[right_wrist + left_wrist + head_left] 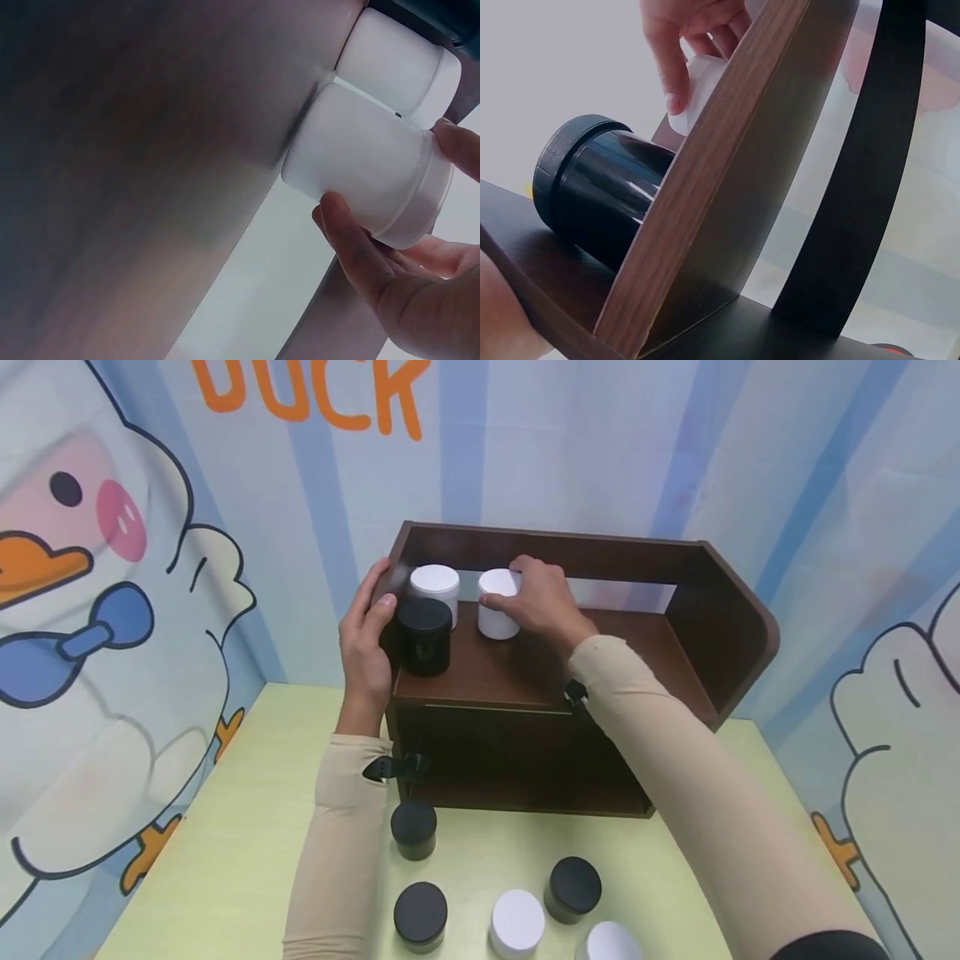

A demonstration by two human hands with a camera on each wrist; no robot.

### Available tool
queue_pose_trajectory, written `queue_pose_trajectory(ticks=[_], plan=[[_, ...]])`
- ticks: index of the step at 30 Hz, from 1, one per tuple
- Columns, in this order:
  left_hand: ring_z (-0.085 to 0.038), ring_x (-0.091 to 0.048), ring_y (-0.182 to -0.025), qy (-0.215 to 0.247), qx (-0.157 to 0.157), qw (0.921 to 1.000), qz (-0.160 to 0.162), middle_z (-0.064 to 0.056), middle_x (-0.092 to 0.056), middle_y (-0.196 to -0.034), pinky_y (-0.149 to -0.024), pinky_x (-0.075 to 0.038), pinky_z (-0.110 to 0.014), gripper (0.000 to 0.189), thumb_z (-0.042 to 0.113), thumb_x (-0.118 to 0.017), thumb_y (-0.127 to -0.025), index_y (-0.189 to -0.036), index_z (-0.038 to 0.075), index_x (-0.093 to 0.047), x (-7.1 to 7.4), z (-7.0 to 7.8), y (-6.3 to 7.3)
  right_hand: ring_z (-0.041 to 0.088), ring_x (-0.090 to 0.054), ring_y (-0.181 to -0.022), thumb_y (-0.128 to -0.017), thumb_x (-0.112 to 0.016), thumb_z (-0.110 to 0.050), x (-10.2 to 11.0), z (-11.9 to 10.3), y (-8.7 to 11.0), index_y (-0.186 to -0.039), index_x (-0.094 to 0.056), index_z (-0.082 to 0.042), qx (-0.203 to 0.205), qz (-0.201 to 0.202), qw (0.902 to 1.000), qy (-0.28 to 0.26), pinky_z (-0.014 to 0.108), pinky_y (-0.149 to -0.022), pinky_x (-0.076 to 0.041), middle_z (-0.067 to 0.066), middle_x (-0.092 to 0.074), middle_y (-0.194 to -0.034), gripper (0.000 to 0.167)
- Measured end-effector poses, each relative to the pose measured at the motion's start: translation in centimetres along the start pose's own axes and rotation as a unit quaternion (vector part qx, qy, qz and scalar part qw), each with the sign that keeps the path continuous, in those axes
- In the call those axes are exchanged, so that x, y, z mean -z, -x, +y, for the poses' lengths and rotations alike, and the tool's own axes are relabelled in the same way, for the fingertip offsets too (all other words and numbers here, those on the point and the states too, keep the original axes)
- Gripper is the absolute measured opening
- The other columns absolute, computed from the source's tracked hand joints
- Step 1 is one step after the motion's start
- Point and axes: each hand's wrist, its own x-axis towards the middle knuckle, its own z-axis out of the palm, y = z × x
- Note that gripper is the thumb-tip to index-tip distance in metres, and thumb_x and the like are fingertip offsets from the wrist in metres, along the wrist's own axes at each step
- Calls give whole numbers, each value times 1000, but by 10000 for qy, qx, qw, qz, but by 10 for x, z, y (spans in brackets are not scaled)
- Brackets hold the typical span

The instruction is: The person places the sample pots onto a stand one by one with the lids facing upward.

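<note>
White jar (495, 610) is upright on or just above the upper board of the shelf (630, 647), long axis near vertical, lid up. Can't tell if its base bears on the board.

Right hand (551, 602) has it: thumb and fingers pinching the lid end, set around its sides. From that hand the jar lies at 9 o'clock; forearm comes in from about 5.

Relation that matters: second white jar (435, 585) sits at 9 o'clock of the held one, narrow gap between them in the head view. Black jar (425, 647) is at 8, nearer the front edge, just in front of the second white one. Open board runs off at 3.

Right hand is clearly the nearer one. Left hand (365, 647) is at 8 o'clock, resting on the side wall (400, 545), fingers fairly straight, no jar in it.

Five loose jars (517, 924) stand on the tabletop (225, 827), around 6 o'clock of the shelf, well apart from both hands.
</note>
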Motion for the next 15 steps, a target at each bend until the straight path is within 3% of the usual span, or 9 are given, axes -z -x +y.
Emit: queue_pose_trajectory(ticks=[15], plan=[[-20, -44, -141, -54, -28, 10000, 0, 1, -47, -155, -117, -37, -50, 53, 31, -43, -99, -151, 19, -47, 1, -1, 0, 30, -55, -121, -91, -71, -40, -3, -5, -8, -141, -49, -1, 55, -34, 9996, 279, 45, -105, -49, 17, -57, -141, 67]])
